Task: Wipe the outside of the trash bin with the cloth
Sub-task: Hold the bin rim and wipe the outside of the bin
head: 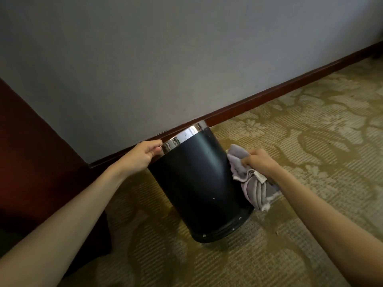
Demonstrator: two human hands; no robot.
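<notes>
A black round trash bin [196,183] with a shiny chrome rim stands on the carpet, tilted away toward the wall. My left hand [143,155] grips the chrome rim at the bin's upper left. My right hand [262,162] is closed on a bunched grey and pink cloth [250,183], which presses against the bin's right side. Part of the cloth hangs down beside the bin toward the floor. The bin's inside is hidden from me.
A grey wall [165,69] with a dark red baseboard [269,96] runs right behind the bin. Dark red wooden furniture [31,152] stands at the left. Patterned beige and olive carpet [310,131] spreads to the right and in front.
</notes>
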